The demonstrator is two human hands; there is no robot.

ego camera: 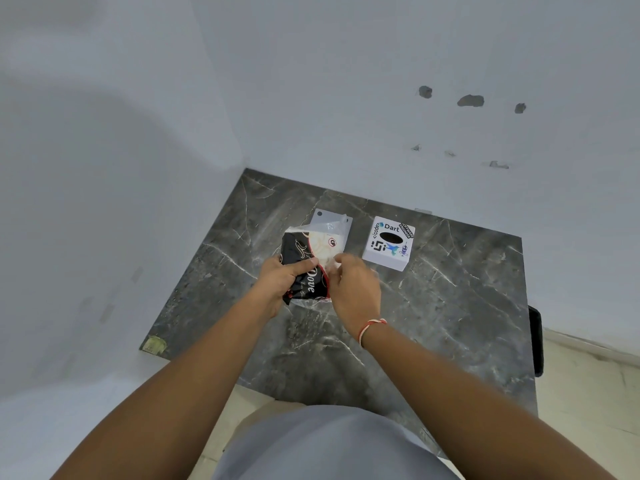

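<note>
Midway: left hand [277,282] grips tissue pack [300,251], right hand [353,285] pinches its opening; next, likely pull tissues free for white box [378,255].

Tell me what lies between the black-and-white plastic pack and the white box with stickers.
Only bare dark marble tabletop lies between pack and box, in the head view.
</note>
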